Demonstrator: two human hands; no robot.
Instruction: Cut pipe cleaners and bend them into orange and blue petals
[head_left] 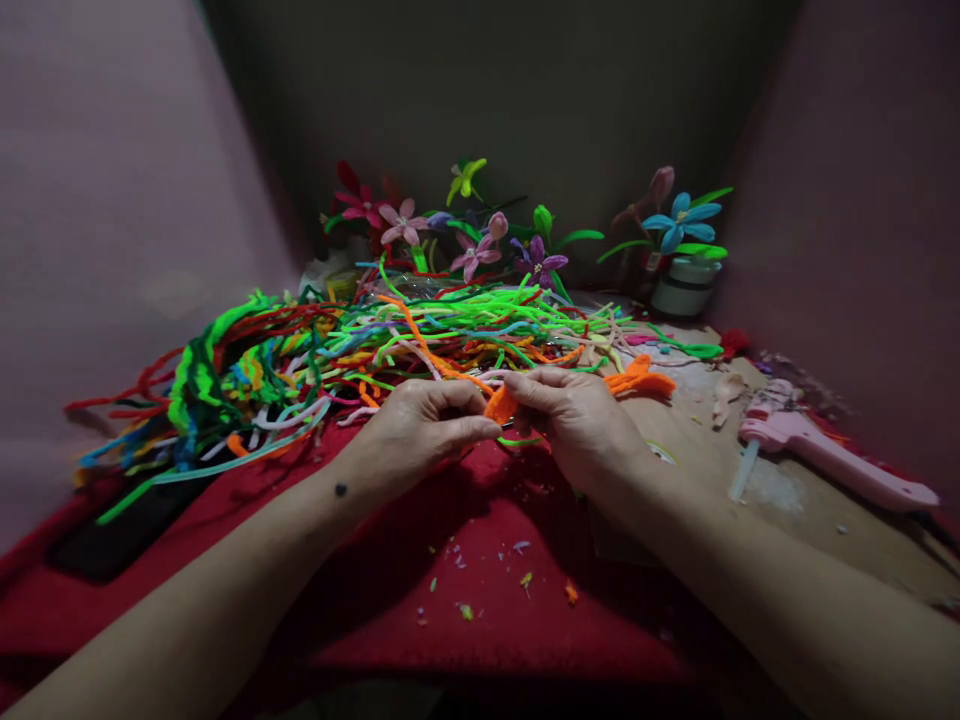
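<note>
Close together over the front of the pile, my left hand (431,418) and my right hand (574,415) both pinch a fuzzy orange pipe cleaner (501,404). Its part between my fingertips is bent into a compact, petal-like shape. An orange strand (420,340) slants from the pile down toward my left fingers; whether it is the same piece I cannot tell. Just beyond my right knuckles lie orange pipe-cleaner petals (641,378). Behind both hands spreads a heap of pipe cleaners (480,325) in green, red, blue, white and other colours.
Finished pipe-cleaner flowers (536,262) stand at the back, with a blue flower (682,222) above a jar (686,287). A pink glue gun (840,450) rests on cardboard (795,540) at right. A dark flat object (124,535) lies left. Scraps dot the red cloth (420,640).
</note>
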